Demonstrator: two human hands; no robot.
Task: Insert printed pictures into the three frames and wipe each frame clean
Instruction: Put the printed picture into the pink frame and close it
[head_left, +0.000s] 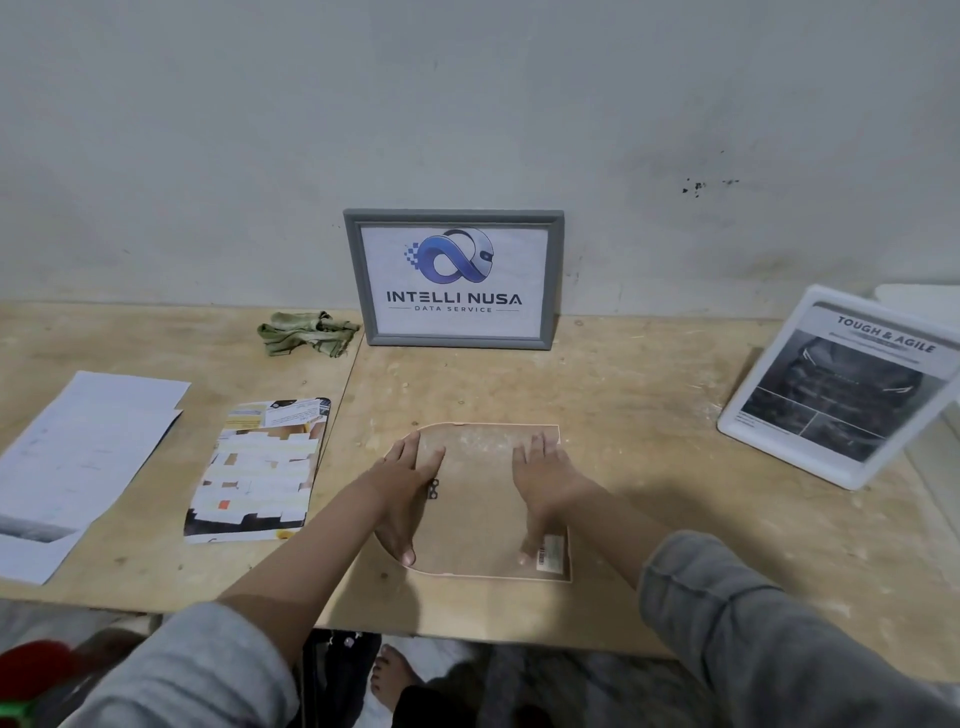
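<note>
Brown frame back (480, 512) face-down flat on desk, under my grip. Grey frame (453, 278) behind it, upright against wall, logo print inside. White frame (831, 387) right, tilted, filled. Loose picture (257, 470) left. Green cloth (306, 332) crumpled beside grey frame.

Both hands, left (410, 467) and right (545, 478), press flat on a face-down frame (483, 499).

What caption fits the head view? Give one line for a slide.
Both hands, left and right, press a face-down frame flat, two filled frames behind.
</note>
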